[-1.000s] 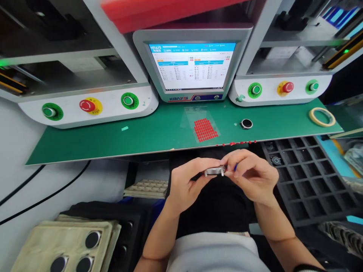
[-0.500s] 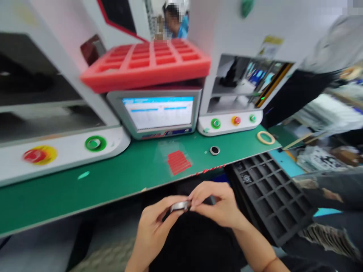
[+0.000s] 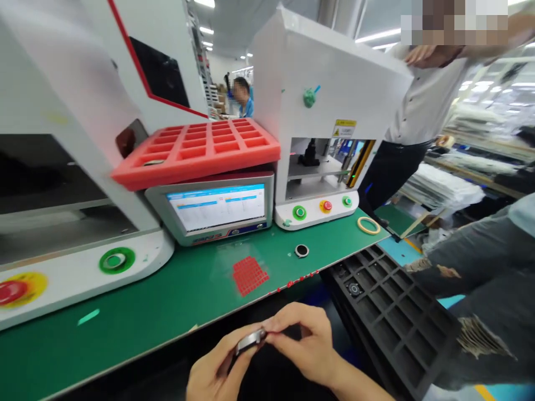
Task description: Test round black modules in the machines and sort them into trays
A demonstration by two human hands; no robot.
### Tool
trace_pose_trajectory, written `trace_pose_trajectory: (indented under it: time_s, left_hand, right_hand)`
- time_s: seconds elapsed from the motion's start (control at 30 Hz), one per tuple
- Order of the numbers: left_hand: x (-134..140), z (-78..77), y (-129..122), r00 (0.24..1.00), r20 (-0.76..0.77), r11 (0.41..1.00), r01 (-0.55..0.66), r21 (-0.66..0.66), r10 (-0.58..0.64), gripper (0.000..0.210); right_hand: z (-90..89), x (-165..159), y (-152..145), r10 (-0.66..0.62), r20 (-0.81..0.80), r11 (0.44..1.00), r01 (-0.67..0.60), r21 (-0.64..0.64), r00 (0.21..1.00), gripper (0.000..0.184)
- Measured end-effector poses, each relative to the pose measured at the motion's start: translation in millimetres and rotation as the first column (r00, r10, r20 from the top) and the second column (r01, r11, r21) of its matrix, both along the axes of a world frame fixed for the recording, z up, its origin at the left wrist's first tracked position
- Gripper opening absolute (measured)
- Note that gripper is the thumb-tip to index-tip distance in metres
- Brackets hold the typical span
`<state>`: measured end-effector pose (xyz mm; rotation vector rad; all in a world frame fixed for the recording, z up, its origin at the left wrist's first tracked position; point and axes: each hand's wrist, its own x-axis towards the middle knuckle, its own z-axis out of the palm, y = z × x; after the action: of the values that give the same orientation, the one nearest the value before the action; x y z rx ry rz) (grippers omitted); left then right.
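Low in the head view, in front of the bench, I hold a small silver-edged watch case (image 3: 249,341), seen nearly edge-on. My left hand (image 3: 223,359) grips its left side between thumb and fingers. At its right end my right hand (image 3: 303,340) pinches, thumb and index finger closed; whether a tiny part is between those fingertips I cannot tell. A round black-faced watch case (image 3: 301,250) with a silver rim lies on the green bench. Left of it is a sheet of red stickers (image 3: 249,275), and more red bits (image 3: 290,284) line the bench edge.
A touchscreen (image 3: 217,206) with a red foam tray (image 3: 196,150) on top stands between two white machines with buttons. A tape roll (image 3: 368,225) lies at the bench's right end. A black compartment tray (image 3: 393,306) is at right. A person (image 3: 430,106) stands behind; another person's leg is near the tray.
The view has tilted up, so the bench and machines appear lower. My hands still hold the watch case, now tilted more. The standing person's torso and raised arm have come into view.
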<state>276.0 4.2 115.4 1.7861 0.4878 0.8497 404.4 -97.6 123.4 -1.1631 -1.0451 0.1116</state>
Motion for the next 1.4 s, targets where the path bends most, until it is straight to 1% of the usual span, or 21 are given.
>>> trace_pose_trajectory:
  time_s: [0.1,0.23,0.3,0.4,0.47,0.5,0.57,0.63,0.67,0.73,0.8,0.87,0.97,1.03,1.1,1.17,1.23,1.27,1.33,1.37,1.4]
  left_hand:
    - [-1.6,6.1,-0.2,0.999,0.046,1.0,0.016,0.002,-0.016,0.016]
    - [-1.9,9.4,-7.6,0.997,0.079,0.999,-0.001,-0.04,0.004,0.014]
    - [-1.6,9.0,-14.5,0.994,0.089,0.997,-0.053,-0.048,0.057,0.013]
    - [0.1,7.5,-24.1,0.984,0.093,0.988,-0.146,-0.046,0.15,0.012]
    - [1.8,7.2,-25.8,0.972,0.085,0.975,-0.214,-0.062,0.219,0.012]
    - [2.9,7.4,-24.3,0.957,0.092,0.96,-0.267,-0.083,0.274,0.012]
    - [5.5,7.7,-16.6,0.903,0.112,0.906,-0.399,-0.14,0.415,0.013]
    - [8.7,7.1,-5.2,0.847,0.121,0.854,-0.501,-0.138,0.517,0.016]
    - [10.6,6.3,0.5,0.837,0.113,0.844,-0.527,-0.098,0.535,0.019]
    - [14.8,4.5,8.9,0.839,0.093,0.84,-0.541,0.039,0.536,0.02]
    - [18.9,3.4,12.4,0.839,0.093,0.814,-0.544,0.206,0.537,0.018]
    - [21.9,4.0,12.1,0.834,0.125,0.754,-0.542,0.37,0.538,0.017]
    - [22.7,6.7,10.6,0.834,0.17,0.627,-0.514,0.585,0.526,0.021]
    - [20.9,8.0,11.2,0.841,0.169,0.554,-0.476,0.683,0.514,0.024]
    - [18.9,7.5,13.4,0.851,0.148,0.512,-0.432,0.743,0.503,0.026]
    - [18.1,4.2,15.6,0.867,0.127,0.511,-0.395,0.763,0.481,0.028]
    - [19.1,-1.6,16.3,0.886,0.111,0.546,-0.37,0.752,0.449,0.029]
    - [20.2,-4.8,15.8,0.896,0.096,0.573,-0.356,0.738,0.433,0.03]
    - [22.5,-10.7,14.1,0.912,0.067,0.629,-0.33,0.704,0.404,0.03]
    - [23.3,-12.8,13.6,0.92,0.052,0.659,-0.316,0.683,0.388,0.029]
    - [23.6,-14.6,14.2,0.927,0.038,0.685,-0.304,0.662,0.374,0.027]
  right_hand:
    - [4.1,-1.9,-4.4,0.016,0.005,1.0,-0.016,-0.001,1.0,0.02]
    - [8.0,-2.7,-6.0,-0.003,0.12,1.0,0.001,0.014,0.993,0.024]
    - [7.9,-3.8,-4.7,-0.043,0.19,0.999,0.039,0.027,0.981,0.026]
    - [5.5,-7.6,-2.2,-0.139,0.285,0.99,0.126,0.064,0.949,0.027]
    - [4.0,-11.8,-2.4,-0.187,0.333,0.982,0.17,0.081,0.924,0.028]
    - [3.9,-14.5,-3.3,-0.186,0.35,0.983,0.17,0.075,0.918,0.029]
    - [5.3,-20.9,-6.1,-0.121,0.301,0.993,0.118,0.027,0.946,0.029]
    - [8.3,-28.2,-8.1,0.012,0.118,0.998,-0.006,-0.055,0.993,0.027]
    - [10.1,-31.9,-8.1,0.082,-0.002,0.992,-0.081,-0.099,0.997,0.025]
    - [13.0,-39.0,-5.6,0.184,-0.214,0.96,-0.222,-0.169,0.959,0.023]
    - [14.7,-45.4,-1.2,0.234,-0.346,0.924,-0.319,-0.212,0.909,0.023]
    - [14.8,-50.1,3.1,0.232,-0.405,0.912,-0.342,-0.225,0.885,0.022]
    - [13.2,-51.5,7.5,0.165,-0.39,0.926,-0.278,-0.254,0.906,0.02]
    - [11.3,-47.8,10.1,0.135,-0.413,0.922,-0.267,-0.281,0.901,0.02]
    - [8.4,-41.7,13.7,0.142,-0.516,0.9,-0.327,-0.288,0.845,0.024]
    - [3.8,-36.1,18.6,0.152,-0.661,0.866,-0.421,-0.269,0.735,0.033]
    - [-2.3,-32.5,23.8,0.158,-0.77,0.822,-0.515,-0.244,0.618,0.043]
    - [-5.6,-31.3,26.1,0.161,-0.803,0.796,-0.556,-0.239,0.575,0.046]
    - [-11.7,-26.9,29.0,0.182,-0.834,0.726,-0.643,-0.243,0.521,0.049]
    - [-14.2,-22.0,29.4,0.197,-0.834,0.686,-0.68,-0.258,0.515,0.049]
    - [-16.2,-14.2,29.1,0.206,-0.82,0.657,-0.696,-0.289,0.535,0.048]
